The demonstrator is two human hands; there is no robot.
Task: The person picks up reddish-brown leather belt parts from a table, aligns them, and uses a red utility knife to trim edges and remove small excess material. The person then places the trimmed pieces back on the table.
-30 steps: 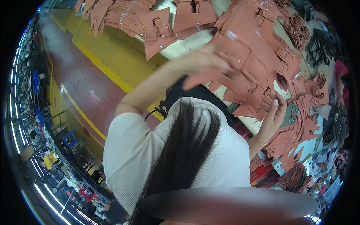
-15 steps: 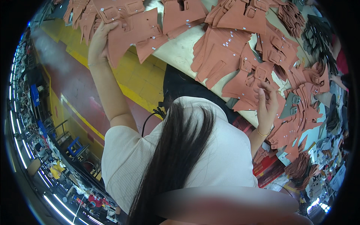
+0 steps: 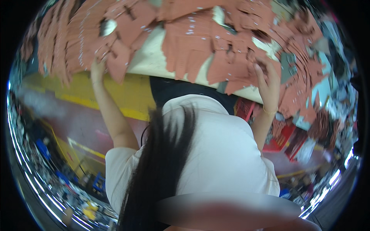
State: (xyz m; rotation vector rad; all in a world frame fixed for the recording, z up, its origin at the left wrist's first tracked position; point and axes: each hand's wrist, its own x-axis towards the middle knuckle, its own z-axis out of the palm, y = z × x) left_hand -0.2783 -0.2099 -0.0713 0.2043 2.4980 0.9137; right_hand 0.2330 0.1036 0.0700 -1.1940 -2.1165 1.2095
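Reddish-brown leather pieces with buckled straps, looking like cut bag parts, cover the table in overlapping piles. At the left of the table's near edge, my left hand (image 3: 98, 70) is closed on the lower edge of a leather piece (image 3: 118, 61), which hangs over that edge. My right hand (image 3: 269, 79) is over the right-hand pieces, its thumb and fingers curved and apart, with nothing seen in it. Beneath and beside its fingertips lies a buckled leather piece (image 3: 237, 63); whether they touch it I cannot tell. Motion blurs the pieces.
Bare cream tabletop (image 3: 148, 57) shows between the piles. Long fanned stacks of leather pieces (image 3: 79, 42) lie at the far left. A grey-green piece with buckles (image 3: 288, 65) is right of my right hand. Red crates (image 3: 279, 138) stand below the table on the right.
The view has swung round, so the table edge now runs more level. My left hand has stayed on its leather piece. My right hand's fingers have curled a little over the pile.
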